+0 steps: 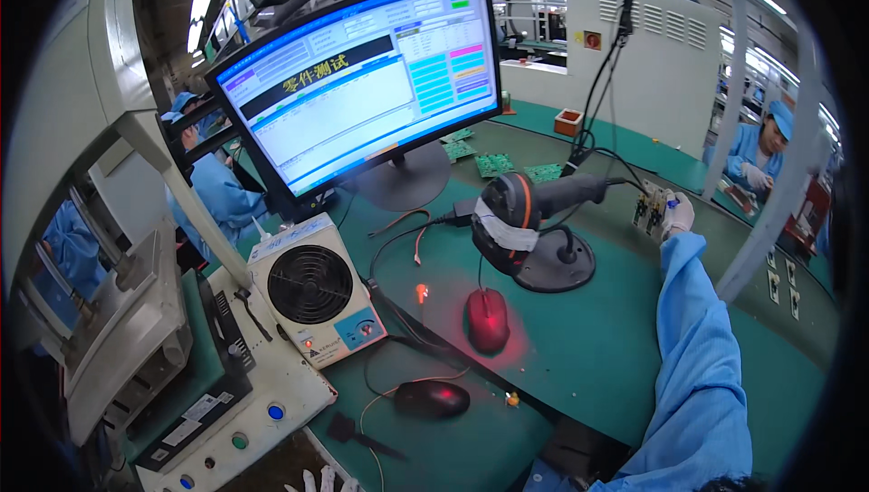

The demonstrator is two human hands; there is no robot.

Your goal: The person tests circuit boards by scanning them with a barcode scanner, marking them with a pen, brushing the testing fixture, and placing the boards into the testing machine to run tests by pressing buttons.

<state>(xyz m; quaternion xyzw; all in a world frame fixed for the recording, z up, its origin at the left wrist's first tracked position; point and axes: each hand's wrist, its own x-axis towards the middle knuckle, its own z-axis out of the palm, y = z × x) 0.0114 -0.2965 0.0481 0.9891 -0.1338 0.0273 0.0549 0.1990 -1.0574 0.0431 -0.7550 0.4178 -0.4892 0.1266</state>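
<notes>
Right hand: in a white glove at the end of a blue sleeve (701, 347), the right hand (679, 216) reaches far across the table (588, 374) and meets the right side of a circuit board (648, 210).
Right fingers: bent at the board's edge – too small here to tell whether they pinch it or only touch it.
Circuit board: right of the scanner, near the far side of the table, with pale and dark parts on its face.
Left hand: only the white-gloved fingertips of the left hand (323, 481) show at the lower edge, spread a little apart, with nothing seen between them.
Scanner: a black barcode scanner (507, 220) with an orange stripe and a white label, resting on a round black stand (566, 267).
Mice: a red-glowing mouse (489, 322) in front of the scanner, and a dark mouse (432, 398) nearer the left hand.
Fan box: a pale fan box (330, 338) with a round black grille, left of the mice.
Monitor: a lit monitor (362, 85) behind the fan box – green boards (494, 164) lie to the right of its foot.
Small boards: several small boards (774, 286) at the far right.
Co-worker: a person in blue (765, 162), gloved, beyond the upright post (769, 211).
</notes>
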